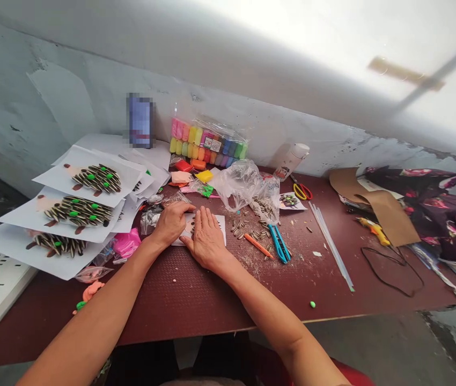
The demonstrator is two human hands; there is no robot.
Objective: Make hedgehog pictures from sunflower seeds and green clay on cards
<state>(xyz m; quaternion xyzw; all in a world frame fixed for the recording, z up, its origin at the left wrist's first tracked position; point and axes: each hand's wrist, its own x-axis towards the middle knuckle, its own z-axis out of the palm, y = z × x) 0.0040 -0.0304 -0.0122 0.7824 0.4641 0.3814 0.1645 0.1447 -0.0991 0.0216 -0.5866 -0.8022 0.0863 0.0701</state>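
Observation:
A small white paper card (220,225) lies on the table in front of me, with dark seeds and a pale patch partly showing on it. Flat on its middle rests my right hand (206,236), fingers stretched out and covering most of the seeds. My left hand (173,222) is at the card's left edge, its fingers curled with the tips near the card's upper side; whatever they hold is hidden. Just right of the card are loose striped sunflower seeds (241,225), an orange pen-like tool (258,246) and a blue utility knife (279,244).
Stacked at left are paper sheets with seed hedgehogs (77,212). Colored clay packs (207,145) lean on the wall, behind a plastic bag (236,185). Rightward are a bottle (292,161), scissors (302,191), glue sticks (331,246) and a yellow glue gun (375,230).

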